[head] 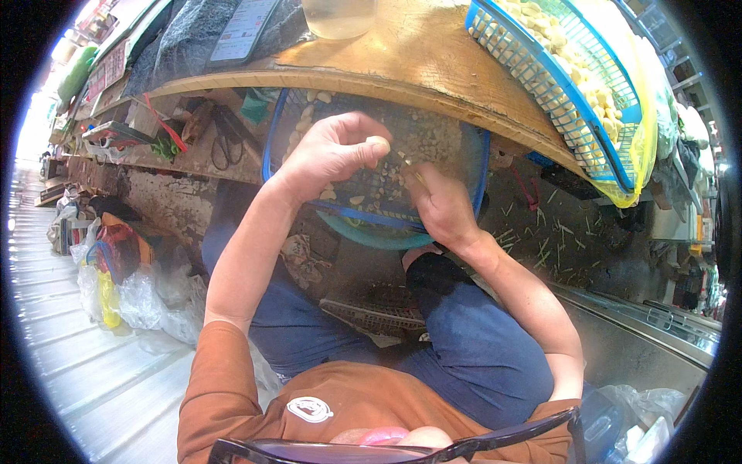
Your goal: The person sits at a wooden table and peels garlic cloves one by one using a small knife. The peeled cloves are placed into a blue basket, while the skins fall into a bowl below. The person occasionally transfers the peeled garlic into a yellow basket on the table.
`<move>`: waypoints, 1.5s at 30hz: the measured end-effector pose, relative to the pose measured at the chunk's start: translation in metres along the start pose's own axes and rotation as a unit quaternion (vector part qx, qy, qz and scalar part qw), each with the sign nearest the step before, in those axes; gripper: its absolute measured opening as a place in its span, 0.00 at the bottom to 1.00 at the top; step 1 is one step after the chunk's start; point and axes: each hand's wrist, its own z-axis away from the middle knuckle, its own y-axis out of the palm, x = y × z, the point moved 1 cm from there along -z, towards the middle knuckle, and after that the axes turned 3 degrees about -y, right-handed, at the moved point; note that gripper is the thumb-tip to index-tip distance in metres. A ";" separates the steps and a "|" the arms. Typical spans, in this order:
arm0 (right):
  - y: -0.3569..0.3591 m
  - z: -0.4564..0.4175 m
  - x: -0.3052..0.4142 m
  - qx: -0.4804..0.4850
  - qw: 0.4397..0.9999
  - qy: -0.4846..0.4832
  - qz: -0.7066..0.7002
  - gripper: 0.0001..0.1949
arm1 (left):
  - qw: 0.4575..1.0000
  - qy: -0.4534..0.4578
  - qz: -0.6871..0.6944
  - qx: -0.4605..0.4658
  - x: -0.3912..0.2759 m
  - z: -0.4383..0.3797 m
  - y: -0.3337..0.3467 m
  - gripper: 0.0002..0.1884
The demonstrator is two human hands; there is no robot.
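My left hand (333, 151) pinches a pale garlic clove (378, 143) between thumb and finger. Just to its right, my right hand (445, 206) grips a small knife (417, 176) with a yellowish handle, its tip pointing towards the clove. Most of the blade is hard to make out. Both hands are above a blue plastic basket (482, 188) that holds whole cloves along its left side and many small scraps in the middle. Under that basket shows the rim of a teal basin (371, 237).
A wooden table edge (371, 83) curves just beyond the hands. On the table are a phone (242, 29), a clear container of liquid (339, 17) and a blue basket (548, 66) of peeled cloves in a yellow bag (644, 151). Scissors (227, 149) lie on a lower shelf at left.
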 end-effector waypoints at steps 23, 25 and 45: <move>0.001 0.004 -0.004 -0.023 0.995 -0.056 0.078 0.09 | 0.994 -0.022 0.042 0.095 0.002 0.002 -0.001 0.23; 0.001 0.004 -0.004 -0.023 0.995 -0.056 0.081 0.09 | 0.995 -0.024 0.044 0.092 -0.001 0.004 0.002 0.21; -0.004 0.008 -0.009 -0.007 0.994 -0.039 0.101 0.10 | 0.996 -0.025 0.034 0.080 -0.001 0.005 0.002 0.22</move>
